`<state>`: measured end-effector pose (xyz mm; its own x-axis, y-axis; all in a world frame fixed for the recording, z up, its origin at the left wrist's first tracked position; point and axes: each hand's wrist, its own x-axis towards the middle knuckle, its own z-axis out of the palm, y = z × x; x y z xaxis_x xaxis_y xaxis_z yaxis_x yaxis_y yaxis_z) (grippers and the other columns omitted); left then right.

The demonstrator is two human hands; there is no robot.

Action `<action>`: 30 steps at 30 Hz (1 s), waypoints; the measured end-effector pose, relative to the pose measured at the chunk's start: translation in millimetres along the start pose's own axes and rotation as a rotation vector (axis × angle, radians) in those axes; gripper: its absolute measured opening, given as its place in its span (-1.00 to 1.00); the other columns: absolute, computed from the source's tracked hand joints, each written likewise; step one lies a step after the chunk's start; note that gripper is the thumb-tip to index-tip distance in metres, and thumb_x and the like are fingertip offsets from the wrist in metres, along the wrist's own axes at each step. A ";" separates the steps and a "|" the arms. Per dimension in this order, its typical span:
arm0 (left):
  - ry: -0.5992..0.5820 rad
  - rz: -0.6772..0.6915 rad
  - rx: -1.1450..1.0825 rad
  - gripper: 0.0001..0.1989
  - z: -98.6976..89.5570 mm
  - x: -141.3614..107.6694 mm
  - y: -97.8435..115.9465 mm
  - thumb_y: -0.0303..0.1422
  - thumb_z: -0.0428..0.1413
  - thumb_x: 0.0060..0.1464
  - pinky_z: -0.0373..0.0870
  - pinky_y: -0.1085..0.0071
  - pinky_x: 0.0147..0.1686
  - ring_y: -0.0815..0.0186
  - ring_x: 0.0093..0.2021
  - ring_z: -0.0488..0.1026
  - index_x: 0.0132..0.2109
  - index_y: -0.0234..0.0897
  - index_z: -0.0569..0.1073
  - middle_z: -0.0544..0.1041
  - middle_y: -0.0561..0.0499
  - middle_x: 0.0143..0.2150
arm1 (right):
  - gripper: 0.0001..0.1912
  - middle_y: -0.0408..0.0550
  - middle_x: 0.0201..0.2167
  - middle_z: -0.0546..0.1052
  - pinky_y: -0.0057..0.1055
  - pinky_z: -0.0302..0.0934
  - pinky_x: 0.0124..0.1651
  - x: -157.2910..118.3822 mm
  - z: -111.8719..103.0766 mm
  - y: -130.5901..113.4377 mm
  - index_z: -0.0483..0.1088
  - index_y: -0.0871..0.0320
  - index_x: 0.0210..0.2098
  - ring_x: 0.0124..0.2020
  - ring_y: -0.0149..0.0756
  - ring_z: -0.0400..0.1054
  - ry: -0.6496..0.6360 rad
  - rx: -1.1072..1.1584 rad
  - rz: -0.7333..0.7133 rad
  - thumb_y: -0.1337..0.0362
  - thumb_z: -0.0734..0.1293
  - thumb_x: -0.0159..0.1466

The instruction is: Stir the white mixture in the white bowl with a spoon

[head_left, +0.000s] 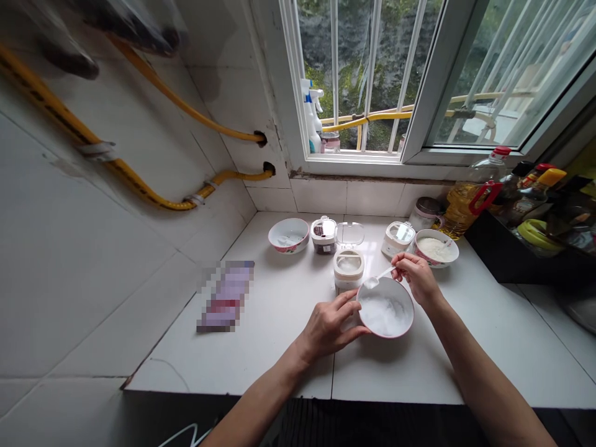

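My left hand [333,323] grips the left rim of a white bowl [406,320] that is tilted toward me on the counter. White granules [384,312] cover the bowl's bottom. Between the fingers of my right hand [416,276] is the handle of a small white spoon [371,283], its scoop filled with white granules over the bowl's far left rim. Just behind the bowl stands a seasoning jar [349,268] with its clear lid [350,233] flipped up; white contents show inside.
Farther back are a flowered bowl [288,236], a jar with dark contents [325,236], another jar [398,238] and a bowl of white powder [436,248]. An oil bottle [460,202] and a black box [498,248] of bottles stand right. A blurred purple packet [228,295] lies left.
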<state>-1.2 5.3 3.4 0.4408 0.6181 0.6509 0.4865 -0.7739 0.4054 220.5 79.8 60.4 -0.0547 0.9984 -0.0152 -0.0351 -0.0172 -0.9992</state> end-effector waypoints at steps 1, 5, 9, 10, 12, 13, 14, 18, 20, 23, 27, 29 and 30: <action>0.003 0.000 0.000 -0.69 0.2 0.1 0.1 -0.10 0.13 0.22 0.60 0.37 -0.32 0.20 -0.18 0.63 -0.10 -0.26 0.42 0.55 -0.25 0.06 | -0.91 -0.16 -0.69 0.41 -0.43 0.13 -0.51 -0.8 1.8 0.1 0.37 0.16 -0.52 -0.63 -0.40 0.24 0.020 0.009 -0.042 0.27 0.30 -0.01; 0.005 -0.008 -0.003 -0.69 0.3 0.3 0.6 -0.10 0.13 0.22 0.59 0.38 -0.33 0.21 -0.20 0.63 -0.11 -0.27 0.42 0.56 -0.24 0.04 | -0.85 -0.08 -0.51 0.53 -0.34 0.29 -0.35 -8.5 11.7 1.1 0.40 0.15 -0.30 -0.48 -0.31 0.39 0.069 -0.121 -0.321 0.21 0.28 0.20; 0.011 -0.008 -0.008 -0.68 -0.7 1.0 1.4 -0.09 0.12 0.22 0.58 0.39 -0.36 0.21 -0.21 0.63 -0.12 -0.28 0.41 0.55 -0.25 0.05 | -0.88 -0.05 -0.43 0.57 -0.19 0.31 -0.11 -16.7 18.3 1.2 0.42 0.10 -0.22 -0.37 -0.23 0.45 -0.002 -0.549 -0.736 0.32 0.23 0.31; 0.012 -0.008 -0.007 -0.68 -0.9 1.2 1.6 -0.09 0.12 0.23 0.58 0.40 -0.36 0.21 -0.21 0.63 -0.12 -0.27 0.41 0.55 -0.24 0.05 | -0.86 -0.05 -0.44 0.57 -0.16 0.29 -0.07 -17.9 18.8 1.0 0.42 0.09 -0.22 -0.37 -0.23 0.45 -0.021 -0.623 -0.839 0.36 0.22 0.32; 0.012 -0.005 -0.006 -0.68 -1.2 1.4 1.8 -0.09 0.11 0.23 0.58 0.40 -0.36 0.22 -0.21 0.63 -0.12 -0.27 0.41 0.55 -0.24 0.05 | -0.82 -0.07 -0.45 0.56 -0.13 0.28 -0.04 -19.8 18.5 0.7 0.42 0.09 -0.22 -0.39 -0.23 0.44 -0.022 -0.681 -0.979 0.41 0.21 0.31; 0.009 -0.003 -0.005 -0.69 -1.2 1.4 1.7 -0.09 0.11 0.23 0.58 0.40 -0.36 0.22 -0.21 0.63 -0.12 -0.27 0.41 0.56 -0.23 0.04 | -0.82 -0.06 -0.45 0.57 -0.14 0.28 -0.04 -20.6 17.7 0.8 0.42 0.09 -0.21 -0.39 -0.23 0.44 0.002 -0.677 -0.999 0.42 0.21 0.31; 0.004 -0.004 -0.003 -0.69 -1.1 1.3 1.6 -0.09 0.11 0.24 0.58 0.40 -0.36 0.22 -0.21 0.63 -0.11 -0.27 0.41 0.56 -0.23 0.04 | -0.83 -0.06 -0.44 0.57 -0.14 0.29 -0.05 -21.3 16.3 1.0 0.42 0.10 -0.21 -0.38 -0.23 0.45 0.035 -0.659 -0.984 0.42 0.22 0.30; -0.001 -0.010 0.013 -0.67 -0.1 0.6 0.4 -0.08 0.11 0.22 0.59 0.38 -0.35 0.21 -0.20 0.63 -0.11 -0.27 0.42 0.56 -0.24 0.05 | -0.88 -0.07 -0.46 0.54 -0.24 0.33 -0.24 -22.6 4.2 1.7 0.41 0.11 -0.26 -0.45 -0.24 0.44 0.118 -0.473 -0.735 0.35 0.24 0.28; 0.004 -0.007 0.017 -0.67 0.5 0.3 -0.3 -0.07 0.12 0.22 0.59 0.38 -0.36 0.20 -0.18 0.63 -0.11 -0.27 0.42 0.55 -0.25 0.05 | -0.88 -0.12 -0.52 0.49 -0.32 0.29 -0.39 -21.2 -3.9 0.3 0.41 0.11 -0.34 -0.54 -0.29 0.38 0.128 -0.382 -0.635 0.35 0.23 0.23; 0.007 -0.002 0.015 -0.67 0.7 -0.2 -0.7 -0.08 0.12 0.22 0.59 0.38 -0.36 0.21 -0.19 0.63 -0.11 -0.27 0.43 0.55 -0.25 0.05 | -0.86 -0.16 -0.60 0.42 -0.36 0.22 -0.42 -17.6 -11.0 -4.0 0.39 0.11 -0.46 -0.58 -0.33 0.29 0.106 -0.440 -0.609 0.38 0.21 0.14; -0.012 -0.026 0.008 -0.67 -0.3 -0.9 0.1 -0.08 0.13 0.21 0.59 0.38 -0.35 0.22 -0.20 0.63 -0.09 -0.26 0.43 0.54 -0.24 0.07 | -0.85 -0.13 -0.62 0.45 -0.36 0.16 -0.36 -17.1 -3.5 -4.5 0.37 0.10 -0.57 -0.51 -0.31 0.28 -0.077 -0.713 -0.634 0.40 0.22 0.07; -0.015 -0.029 0.016 -0.68 -1.2 -0.8 0.9 -0.09 0.13 0.22 0.58 0.39 -0.34 0.21 -0.18 0.63 -0.10 -0.26 0.42 0.55 -0.23 0.06 | -0.82 -0.15 -0.64 0.44 -0.38 0.16 -0.36 -19.2 3.0 -2.5 0.36 0.10 -0.58 -0.53 -0.33 0.25 -0.193 -0.765 -0.614 0.42 0.20 0.07; -0.012 -0.026 0.024 -0.69 -1.7 -0.6 1.3 -0.09 0.12 0.23 0.58 0.40 -0.34 0.20 -0.16 0.63 -0.10 -0.26 0.42 0.56 -0.23 0.04 | -0.82 -0.15 -0.63 0.44 -0.39 0.16 -0.34 -20.4 5.4 -1.7 0.36 0.10 -0.57 -0.53 -0.34 0.25 -0.210 -0.772 -0.622 0.43 0.19 0.08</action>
<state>-2.1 3.7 4.6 0.4361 0.6400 0.6326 0.5160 -0.7538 0.4069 216.3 59.2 62.6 -0.4236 0.7871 0.4483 0.5335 0.6167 -0.5788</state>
